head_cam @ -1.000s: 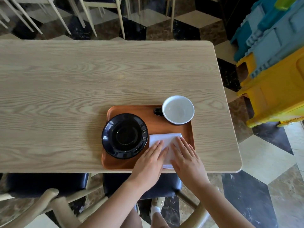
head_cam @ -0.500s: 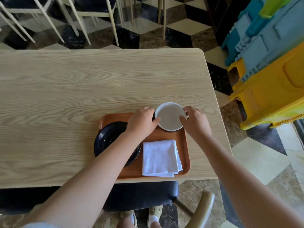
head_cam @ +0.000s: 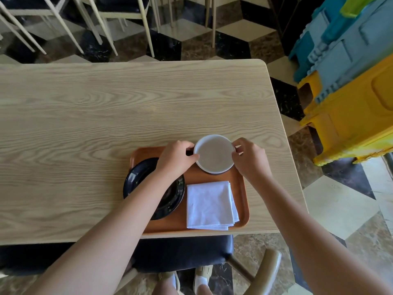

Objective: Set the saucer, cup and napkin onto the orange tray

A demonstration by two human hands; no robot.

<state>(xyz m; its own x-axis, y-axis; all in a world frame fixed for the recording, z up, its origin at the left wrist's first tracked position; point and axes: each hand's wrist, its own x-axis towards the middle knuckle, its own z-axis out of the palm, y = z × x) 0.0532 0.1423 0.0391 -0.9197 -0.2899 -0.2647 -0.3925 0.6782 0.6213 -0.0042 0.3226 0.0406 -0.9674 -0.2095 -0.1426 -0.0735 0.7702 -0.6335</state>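
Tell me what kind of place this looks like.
Probably a cafe or canteen dining area. A long wooden table stands on a patterned marble floor, more chairs cluster behind it, and stacked plastic stools wait at the side. Both hands hold a cup on an orange serving tray.

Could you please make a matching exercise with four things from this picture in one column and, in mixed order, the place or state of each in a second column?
Column 1:
1. cup
2. saucer
3. napkin
4. orange tray

Column 2:
A. folded, white, at the tray's near right
B. lying at the table's near edge
C. gripped at its rim by both hands
D. black, partly under the left forearm

Pairs: 1-C, 2-D, 3-A, 4-B
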